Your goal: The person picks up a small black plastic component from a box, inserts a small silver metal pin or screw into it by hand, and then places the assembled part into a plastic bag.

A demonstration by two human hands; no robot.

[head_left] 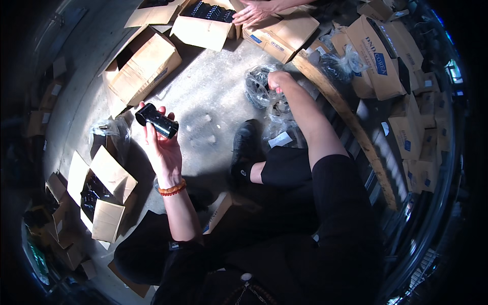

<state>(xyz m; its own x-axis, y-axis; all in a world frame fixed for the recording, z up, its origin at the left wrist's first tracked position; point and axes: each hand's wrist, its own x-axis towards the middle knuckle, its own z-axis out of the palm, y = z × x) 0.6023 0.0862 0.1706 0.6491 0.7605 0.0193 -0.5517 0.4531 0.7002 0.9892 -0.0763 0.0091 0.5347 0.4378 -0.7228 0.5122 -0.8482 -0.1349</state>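
Observation:
My left hand (163,147) is raised over the floor, its fingers wrapped round a glossy black tubular part (157,121) with a wider, hollow-looking end. My right hand (279,80) reaches forward to a clear plastic bag (258,86) with dark items inside. Its fingers are curled at the bag's right edge; what they hold is hidden. More crumpled clear plastic (280,112) lies just below that hand, with a white label (280,140) near my shoe.
Another person's hand (251,12) rests by an open carton of black parts (208,11) at the top. Open cardboard boxes (145,66) stand at left, one with black parts (94,195). A wooden beam (351,109) curves along the right, beside stacked cartons (378,61).

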